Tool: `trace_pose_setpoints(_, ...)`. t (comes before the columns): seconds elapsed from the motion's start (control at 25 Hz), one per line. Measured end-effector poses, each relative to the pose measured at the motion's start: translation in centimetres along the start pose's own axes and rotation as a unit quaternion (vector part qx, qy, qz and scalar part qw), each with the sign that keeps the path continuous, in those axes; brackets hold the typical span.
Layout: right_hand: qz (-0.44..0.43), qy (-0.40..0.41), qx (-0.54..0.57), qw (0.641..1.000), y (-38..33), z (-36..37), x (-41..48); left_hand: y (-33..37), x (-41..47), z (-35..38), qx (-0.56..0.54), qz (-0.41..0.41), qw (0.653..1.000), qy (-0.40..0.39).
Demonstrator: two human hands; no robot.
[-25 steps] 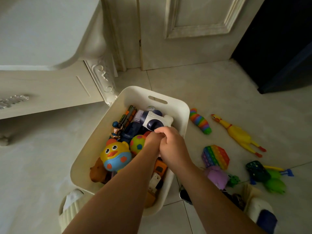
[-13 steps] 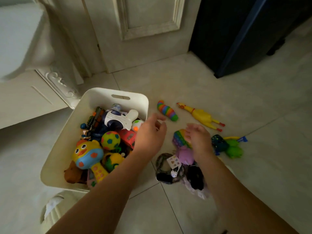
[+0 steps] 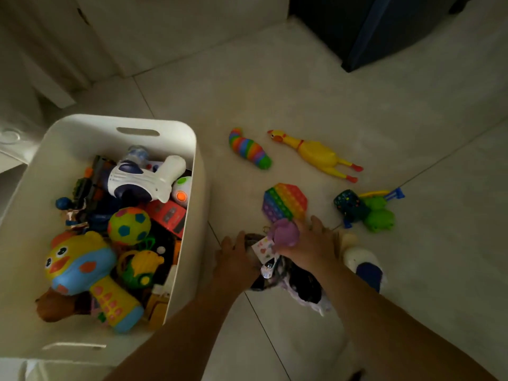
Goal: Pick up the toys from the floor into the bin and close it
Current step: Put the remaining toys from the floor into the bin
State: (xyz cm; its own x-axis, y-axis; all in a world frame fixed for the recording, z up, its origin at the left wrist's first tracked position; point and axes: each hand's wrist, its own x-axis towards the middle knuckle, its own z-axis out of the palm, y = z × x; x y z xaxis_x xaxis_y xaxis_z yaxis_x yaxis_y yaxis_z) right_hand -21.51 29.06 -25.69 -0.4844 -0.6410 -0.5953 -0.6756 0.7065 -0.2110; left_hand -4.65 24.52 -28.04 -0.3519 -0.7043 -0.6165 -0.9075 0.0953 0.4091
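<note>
A white bin (image 3: 192,149), uncovered and already heaped with toys, stands at left on the tiled floor (image 3: 357,92). Beside it, the left hand (image 3: 236,259) and right hand (image 3: 310,246) press on a dark soft-toy pile (image 3: 299,284), fingers spread, nothing yet lifted. Right of them a rainbow slug (image 3: 248,149), rubber chicken (image 3: 316,154), pop-it pad (image 3: 286,200) and green toy (image 3: 376,213) await collection; no lid shows.

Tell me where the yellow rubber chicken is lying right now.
In the head view, the yellow rubber chicken lies on the floor tiles right of the bin, just beyond the rainbow slug.
</note>
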Motion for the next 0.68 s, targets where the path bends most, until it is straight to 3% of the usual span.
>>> trace_pose_setpoints(0.2,0.009,0.014,0.061,0.998,0.9,0.5,0.9,0.4,1.6,-0.3,0.007,-0.01,0.999,0.033)
trace_pose_setpoints(0.4,0.044,0.089,0.313,0.945,2.0,0.4,-0.4,0.3,1.3,-0.3,0.023,-0.044,0.998,0.038)
trace_pose_setpoints(0.52,0.077,0.051,0.478,0.874,1.8,-1.1,-1.0,-0.1,0.8,-0.3,0.022,-0.063,0.997,0.028)
trace_pose_setpoints(0.68,0.075,-0.054,0.688,0.72,0.4,-3.0,-1.2,0.3,-0.5,-1.1,-0.077,-0.053,0.995,0.02)
